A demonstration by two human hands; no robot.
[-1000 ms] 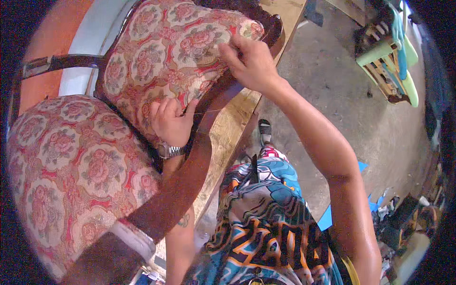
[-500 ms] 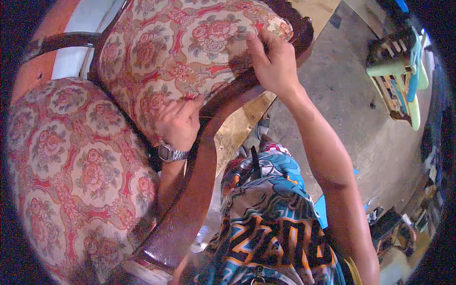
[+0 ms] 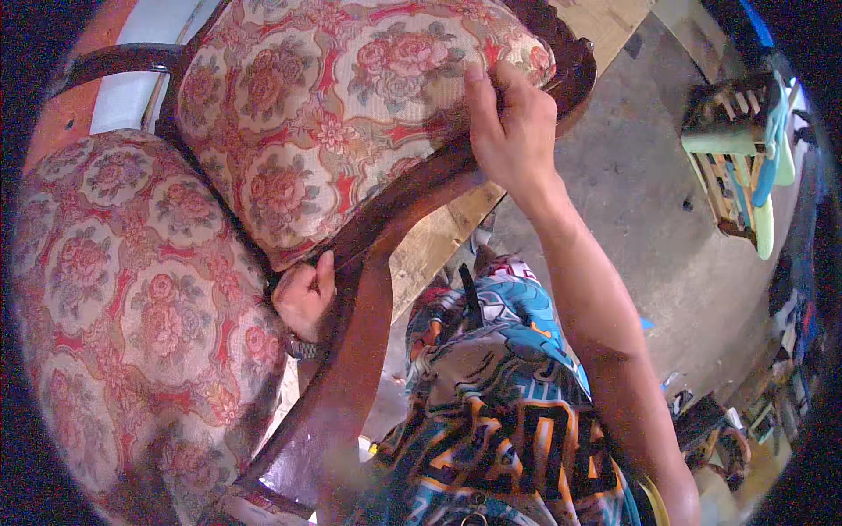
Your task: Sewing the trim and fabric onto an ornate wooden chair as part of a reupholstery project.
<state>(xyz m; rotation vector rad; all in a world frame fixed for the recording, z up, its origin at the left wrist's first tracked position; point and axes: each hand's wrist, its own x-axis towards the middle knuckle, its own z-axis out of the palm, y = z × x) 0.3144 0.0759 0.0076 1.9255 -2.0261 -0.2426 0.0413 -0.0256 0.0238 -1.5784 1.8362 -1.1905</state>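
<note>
A flower-patterned padded cushion point(image 3: 351, 114) in red, cream and grey fills the upper part of the chair. My right hand point(image 3: 517, 131) is closed over its edge near the far right corner, thumb lying on the fabric and the other fingers curled, partly hidden. Down at the cushion's near pointed corner, my left hand point(image 3: 303, 298) is curled with the thumb up, in the gap beside the dark carved wooden frame point(image 3: 373, 241). What its fingers hold, if anything, is hidden. A metal-banded watch point(image 3: 303, 348) circles the left wrist.
A second rounded cushion point(image 3: 167, 307) in the same fabric bulges at the left. A curved wooden arm point(image 3: 351, 368) runs between my left forearm and body. Beneath the frame lies a plywood board point(image 3: 438, 245). A pale green slatted rack point(image 3: 728, 167) stands on the concrete floor point(image 3: 631, 175).
My left hand has dropped from the cushion's edge toward its near corner and turned, thumb up. The right hand stays at the far corner. My view has shifted slightly.
</note>
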